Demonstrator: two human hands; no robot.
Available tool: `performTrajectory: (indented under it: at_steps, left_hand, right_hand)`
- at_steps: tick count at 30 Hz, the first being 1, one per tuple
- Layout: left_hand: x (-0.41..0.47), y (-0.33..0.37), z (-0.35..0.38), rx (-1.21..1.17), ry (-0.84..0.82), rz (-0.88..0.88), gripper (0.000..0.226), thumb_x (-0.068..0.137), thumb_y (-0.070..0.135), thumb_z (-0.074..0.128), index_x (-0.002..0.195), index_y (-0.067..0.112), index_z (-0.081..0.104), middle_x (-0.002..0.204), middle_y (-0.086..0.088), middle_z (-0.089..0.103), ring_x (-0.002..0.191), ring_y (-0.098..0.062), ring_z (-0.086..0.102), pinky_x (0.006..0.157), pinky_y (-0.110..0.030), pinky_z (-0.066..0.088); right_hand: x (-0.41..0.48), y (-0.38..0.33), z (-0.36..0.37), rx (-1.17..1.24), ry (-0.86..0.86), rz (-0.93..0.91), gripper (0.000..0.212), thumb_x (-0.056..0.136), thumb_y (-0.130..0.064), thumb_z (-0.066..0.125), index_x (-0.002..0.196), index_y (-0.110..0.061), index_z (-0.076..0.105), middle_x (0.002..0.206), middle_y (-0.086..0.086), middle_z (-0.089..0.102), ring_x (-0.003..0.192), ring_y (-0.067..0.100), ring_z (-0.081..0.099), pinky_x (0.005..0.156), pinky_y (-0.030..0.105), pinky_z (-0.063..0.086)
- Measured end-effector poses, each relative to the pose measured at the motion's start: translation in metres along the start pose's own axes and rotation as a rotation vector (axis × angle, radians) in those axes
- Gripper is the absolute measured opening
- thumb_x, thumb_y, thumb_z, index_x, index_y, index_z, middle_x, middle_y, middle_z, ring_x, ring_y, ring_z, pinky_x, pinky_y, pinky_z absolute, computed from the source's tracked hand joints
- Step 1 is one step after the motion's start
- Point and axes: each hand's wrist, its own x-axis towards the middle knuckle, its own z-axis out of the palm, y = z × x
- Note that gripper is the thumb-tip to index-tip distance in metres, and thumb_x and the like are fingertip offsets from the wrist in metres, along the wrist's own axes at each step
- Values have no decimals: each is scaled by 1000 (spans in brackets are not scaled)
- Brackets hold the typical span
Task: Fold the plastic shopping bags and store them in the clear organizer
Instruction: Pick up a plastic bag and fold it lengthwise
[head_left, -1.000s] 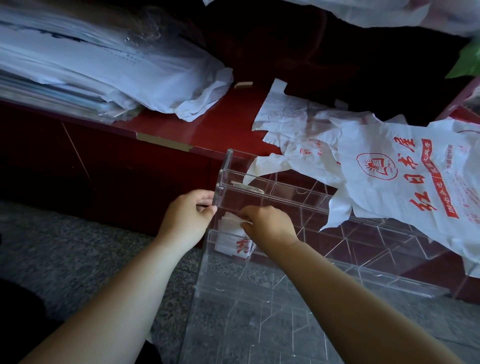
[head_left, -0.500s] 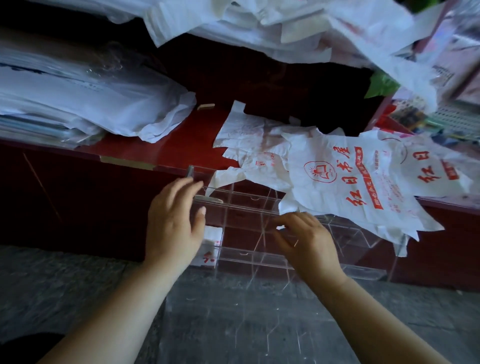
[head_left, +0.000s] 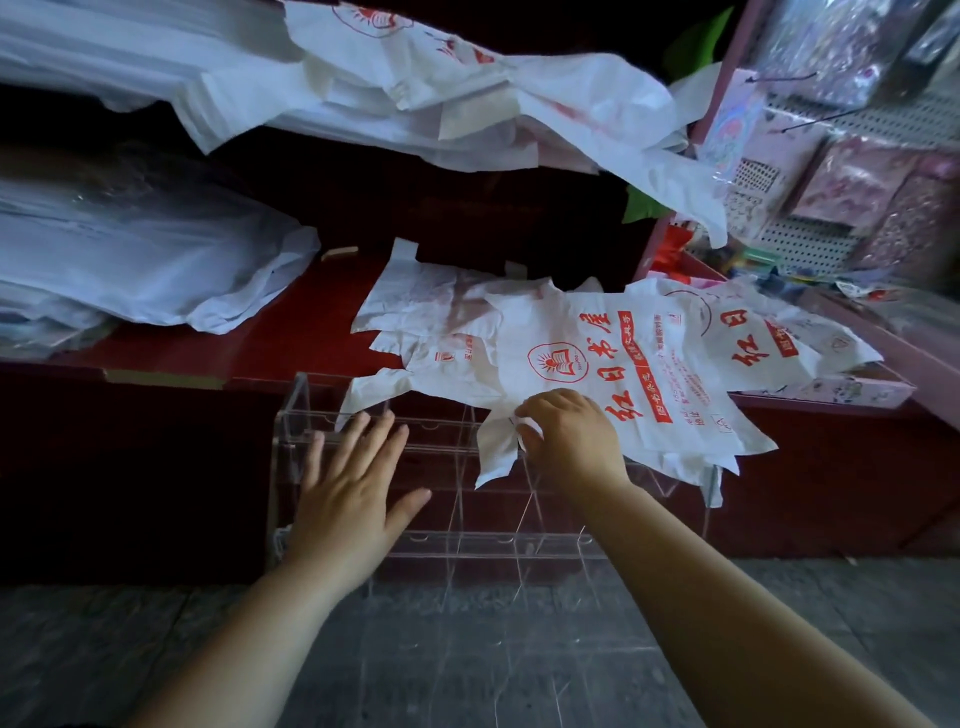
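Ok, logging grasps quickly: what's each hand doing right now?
Left hand: open, fingers spread over the clear organizer.
Right hand: pinching the white printed bag.

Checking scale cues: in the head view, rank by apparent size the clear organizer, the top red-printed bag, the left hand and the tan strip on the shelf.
1. clear organizer
2. red-printed bag, not far behind
3. left hand, enlarged by nearness
4. tan strip

Dim, shelf recess near black; white bags (head_left: 597, 353) brightest; wide-angle bending at edges, right corner blurred
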Motion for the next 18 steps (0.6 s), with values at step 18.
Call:
performTrajectory:
  at_steps: [18]
  left_hand:
    - [11,27,-25,-1449,-272,-663,31,92,46,34,89,29,59,86,8,67,79,-9,62,64,-25,43]
  right_hand:
    - [-58,-49,23,226,230,-317,21,80,-23,52,76,-18,72,76,-8,71,85,18,65,72,25,38]
